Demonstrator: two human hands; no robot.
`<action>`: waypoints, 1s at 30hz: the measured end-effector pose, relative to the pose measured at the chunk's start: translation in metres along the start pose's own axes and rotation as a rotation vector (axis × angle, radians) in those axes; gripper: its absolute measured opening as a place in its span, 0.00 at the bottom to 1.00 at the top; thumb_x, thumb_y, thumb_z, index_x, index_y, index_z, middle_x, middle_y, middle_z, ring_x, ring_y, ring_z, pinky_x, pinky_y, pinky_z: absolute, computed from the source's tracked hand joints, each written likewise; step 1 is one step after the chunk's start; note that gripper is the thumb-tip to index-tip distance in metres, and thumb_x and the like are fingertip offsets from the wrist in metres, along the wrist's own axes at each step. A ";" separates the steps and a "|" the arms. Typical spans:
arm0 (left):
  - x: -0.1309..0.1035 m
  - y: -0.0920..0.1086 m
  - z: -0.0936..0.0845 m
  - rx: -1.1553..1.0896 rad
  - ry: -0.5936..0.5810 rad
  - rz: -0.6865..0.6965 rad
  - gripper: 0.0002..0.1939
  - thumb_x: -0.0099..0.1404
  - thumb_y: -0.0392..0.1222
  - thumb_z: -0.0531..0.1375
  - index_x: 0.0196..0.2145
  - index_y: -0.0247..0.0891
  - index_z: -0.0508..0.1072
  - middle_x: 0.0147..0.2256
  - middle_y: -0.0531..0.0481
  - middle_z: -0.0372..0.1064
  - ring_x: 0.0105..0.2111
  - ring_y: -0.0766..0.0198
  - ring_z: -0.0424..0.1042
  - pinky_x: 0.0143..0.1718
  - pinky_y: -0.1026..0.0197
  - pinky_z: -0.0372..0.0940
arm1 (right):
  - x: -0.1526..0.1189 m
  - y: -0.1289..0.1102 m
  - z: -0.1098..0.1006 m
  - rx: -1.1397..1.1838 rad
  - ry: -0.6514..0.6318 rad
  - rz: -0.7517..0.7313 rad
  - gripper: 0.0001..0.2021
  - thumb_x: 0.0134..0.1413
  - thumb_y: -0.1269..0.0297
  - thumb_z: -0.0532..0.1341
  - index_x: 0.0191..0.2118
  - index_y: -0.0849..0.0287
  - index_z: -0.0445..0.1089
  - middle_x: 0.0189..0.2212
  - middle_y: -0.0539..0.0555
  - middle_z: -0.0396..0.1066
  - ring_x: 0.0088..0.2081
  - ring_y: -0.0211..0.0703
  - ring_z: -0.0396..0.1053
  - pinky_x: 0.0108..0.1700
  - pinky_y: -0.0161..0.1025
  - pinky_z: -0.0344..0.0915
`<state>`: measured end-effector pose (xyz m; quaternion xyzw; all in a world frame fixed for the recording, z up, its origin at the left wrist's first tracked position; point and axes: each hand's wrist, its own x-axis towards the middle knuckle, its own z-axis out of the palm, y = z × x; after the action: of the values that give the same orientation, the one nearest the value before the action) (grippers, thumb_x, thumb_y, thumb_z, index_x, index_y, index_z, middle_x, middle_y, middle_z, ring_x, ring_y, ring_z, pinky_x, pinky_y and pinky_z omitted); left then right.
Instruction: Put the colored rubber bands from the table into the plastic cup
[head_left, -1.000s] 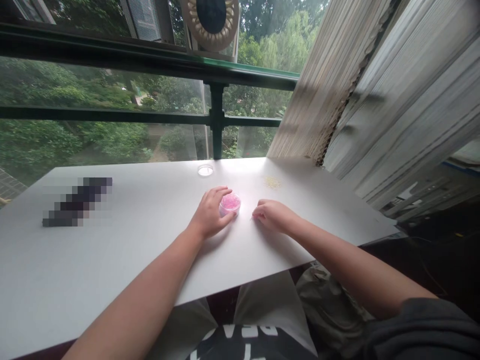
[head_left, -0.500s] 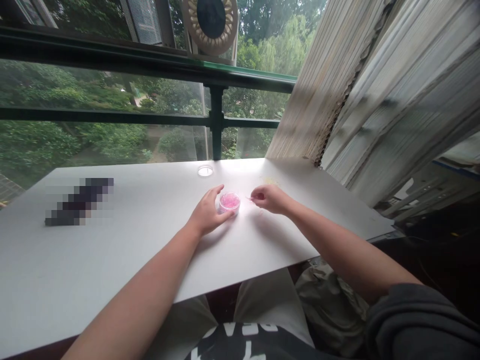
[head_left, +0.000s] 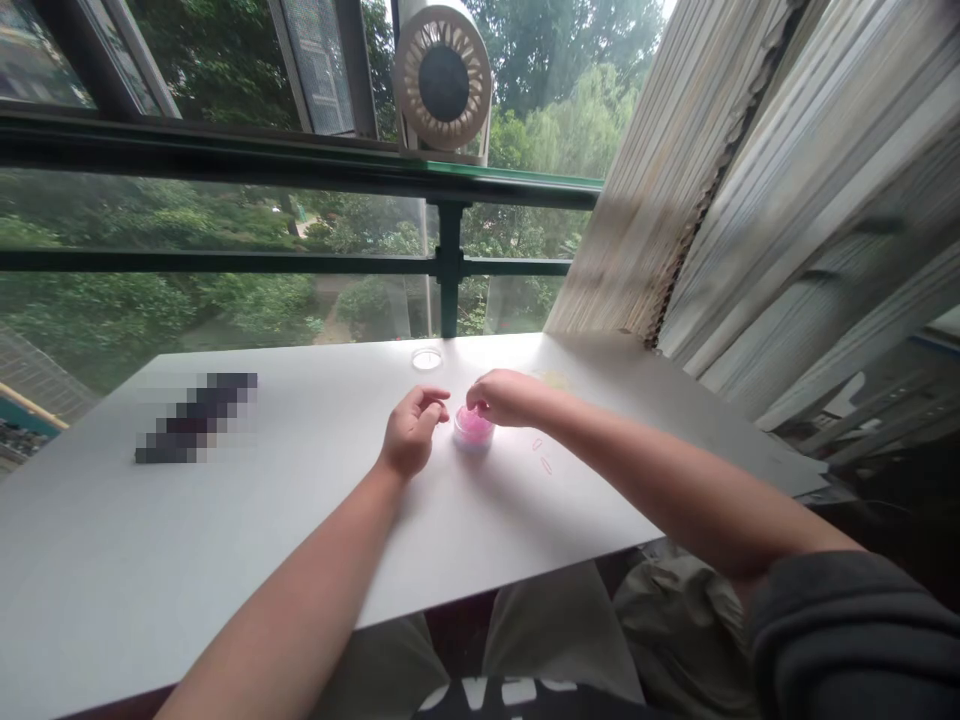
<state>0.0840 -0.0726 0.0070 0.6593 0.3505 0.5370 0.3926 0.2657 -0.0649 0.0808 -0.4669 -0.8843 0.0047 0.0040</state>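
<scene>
A small round clear tub [head_left: 473,436] filled with pink rubber bands stands on the white table. My right hand [head_left: 504,398] is over the tub's rim, its fingertips pinched together at the pink bands; what lies between them is hidden. Just left of the tub, my left hand [head_left: 414,430] is off it, with thumb and fingers curled close together. Whether anything small is between those fingers cannot be made out. Two loose pink bands [head_left: 546,465] lie on the table to the right of the tub.
A round clear lid [head_left: 427,359] lies behind the tub. Some yellow bands [head_left: 556,381] are past my right hand. A blurred-out dark object [head_left: 196,418] is on the left of the table [head_left: 300,400]. A fan [head_left: 443,82] stands on the window rail, and a curtain [head_left: 637,200] hangs at the right.
My left hand has let go of the tub and its fingers have drawn together. My right hand has moved left, from the table beside the tub to over it. The view has shifted slightly.
</scene>
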 end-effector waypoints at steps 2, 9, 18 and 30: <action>-0.001 -0.001 0.001 0.000 -0.025 0.013 0.09 0.61 0.38 0.51 0.36 0.36 0.69 0.25 0.53 0.64 0.28 0.65 0.66 0.33 0.62 0.62 | 0.001 -0.002 -0.001 -0.002 0.001 0.026 0.15 0.47 0.72 0.57 0.43 0.56 0.71 0.31 0.53 0.73 0.30 0.38 0.65 0.28 0.32 0.51; 0.004 -0.003 0.007 0.047 -0.121 0.075 0.07 0.61 0.38 0.50 0.32 0.37 0.67 0.24 0.55 0.61 0.26 0.66 0.63 0.31 0.62 0.59 | 0.002 -0.001 -0.006 0.053 -0.029 0.011 0.07 0.47 0.65 0.62 0.34 0.59 0.74 0.28 0.51 0.73 0.28 0.37 0.65 0.28 0.32 0.52; 0.012 0.005 0.019 0.224 -0.159 0.132 0.07 0.62 0.39 0.48 0.33 0.39 0.65 0.24 0.54 0.63 0.27 0.64 0.64 0.33 0.60 0.61 | -0.027 0.034 -0.010 0.442 0.306 0.041 0.13 0.53 0.76 0.53 0.39 0.60 0.73 0.36 0.53 0.76 0.36 0.37 0.70 0.38 0.33 0.61; 0.012 0.006 0.023 0.275 -0.235 0.156 0.10 0.60 0.34 0.48 0.37 0.39 0.66 0.28 0.53 0.69 0.28 0.64 0.70 0.34 0.60 0.64 | -0.064 0.050 0.013 0.313 0.001 0.238 0.19 0.45 0.60 0.64 0.45 0.59 0.71 0.39 0.55 0.72 0.32 0.39 0.68 0.35 0.35 0.62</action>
<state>0.1088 -0.0677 0.0153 0.7900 0.3201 0.4321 0.2946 0.3432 -0.0891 0.0674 -0.5617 -0.8114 0.1425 0.0763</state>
